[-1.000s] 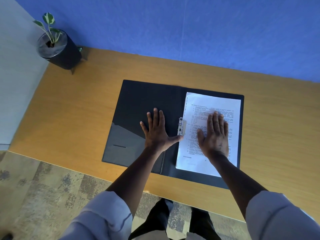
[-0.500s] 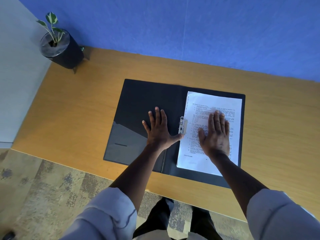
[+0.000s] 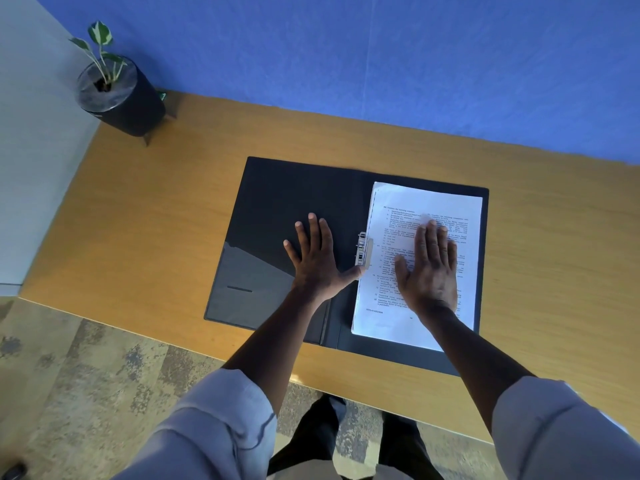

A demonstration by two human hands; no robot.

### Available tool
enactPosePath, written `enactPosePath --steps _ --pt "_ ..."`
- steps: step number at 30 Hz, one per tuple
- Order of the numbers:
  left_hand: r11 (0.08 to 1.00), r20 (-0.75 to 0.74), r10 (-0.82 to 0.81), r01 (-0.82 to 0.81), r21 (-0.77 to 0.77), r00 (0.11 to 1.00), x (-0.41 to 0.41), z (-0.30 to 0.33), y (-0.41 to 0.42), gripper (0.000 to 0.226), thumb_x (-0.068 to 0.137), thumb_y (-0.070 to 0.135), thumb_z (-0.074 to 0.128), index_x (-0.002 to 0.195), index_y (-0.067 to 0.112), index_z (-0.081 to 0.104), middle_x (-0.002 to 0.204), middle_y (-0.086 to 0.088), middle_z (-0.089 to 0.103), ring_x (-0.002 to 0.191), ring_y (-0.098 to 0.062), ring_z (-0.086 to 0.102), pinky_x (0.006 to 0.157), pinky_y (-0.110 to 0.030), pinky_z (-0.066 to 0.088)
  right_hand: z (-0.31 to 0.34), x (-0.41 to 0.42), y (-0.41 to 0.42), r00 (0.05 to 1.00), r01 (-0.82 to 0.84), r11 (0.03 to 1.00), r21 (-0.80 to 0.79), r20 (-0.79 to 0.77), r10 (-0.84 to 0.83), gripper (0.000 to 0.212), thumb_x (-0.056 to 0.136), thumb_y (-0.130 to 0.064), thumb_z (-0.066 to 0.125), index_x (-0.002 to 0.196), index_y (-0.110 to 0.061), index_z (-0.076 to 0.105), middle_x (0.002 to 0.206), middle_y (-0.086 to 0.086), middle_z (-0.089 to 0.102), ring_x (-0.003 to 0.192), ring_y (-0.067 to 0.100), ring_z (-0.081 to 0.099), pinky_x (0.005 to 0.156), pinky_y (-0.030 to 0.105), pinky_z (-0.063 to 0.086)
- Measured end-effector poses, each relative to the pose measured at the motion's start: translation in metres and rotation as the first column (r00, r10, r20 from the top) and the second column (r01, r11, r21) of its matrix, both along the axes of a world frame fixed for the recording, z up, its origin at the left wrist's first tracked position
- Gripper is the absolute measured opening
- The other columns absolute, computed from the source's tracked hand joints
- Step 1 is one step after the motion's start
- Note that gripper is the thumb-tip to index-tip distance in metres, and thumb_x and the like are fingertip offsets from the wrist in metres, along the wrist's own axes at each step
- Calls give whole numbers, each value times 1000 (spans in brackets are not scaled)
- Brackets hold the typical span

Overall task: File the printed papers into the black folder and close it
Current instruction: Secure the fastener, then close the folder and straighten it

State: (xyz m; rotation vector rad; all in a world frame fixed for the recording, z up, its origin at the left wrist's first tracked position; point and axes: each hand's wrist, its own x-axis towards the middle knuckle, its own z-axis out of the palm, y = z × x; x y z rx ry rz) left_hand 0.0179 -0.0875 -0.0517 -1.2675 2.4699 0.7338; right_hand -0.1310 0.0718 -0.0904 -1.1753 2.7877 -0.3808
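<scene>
The black folder (image 3: 277,202) lies open flat on the wooden desk. A stack of printed papers (image 3: 429,209) rests on its right half, beside the metal clip (image 3: 363,249) at the spine. My right hand (image 3: 427,268) lies flat on the papers, palm down, fingers together. My left hand (image 3: 317,261) is spread flat on the folder's left inner cover, its thumb reaching to the papers' left edge just below the clip.
A small plant in a black pot (image 3: 117,91) stands at the desk's (image 3: 138,220) far left corner. A blue wall runs behind the desk. The desk's near edge is just below the folder, with patterned floor and my legs beyond it.
Both hands stay flat in the same places on the folder and papers. Only the view has shifted slightly.
</scene>
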Motion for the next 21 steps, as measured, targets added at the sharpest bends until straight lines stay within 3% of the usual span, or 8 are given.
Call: enactPosePath --steps 16,21 --pt "997 -19 -50 49 -66 999 12 2 -1 138 67 88 57 159 10 -10 167 -9 -23 152 -30 -24 121 -58 -11 -2 -2 -1 1000 -8 1000 -22 -12 8 72 103 -49 34 158 -4 22 167 17 19 156 33 11 127 49 12" --pt "995 -57 -26 20 -95 998 28 3 17 124 77 81 54 160 10 -4 168 -8 -18 154 -27 -19 123 -57 -6 -3 -3 0 1000 -17 1000 -5 -17 17 73 103 -49 34 159 -4 20 167 17 18 156 33 11 126 50 12"
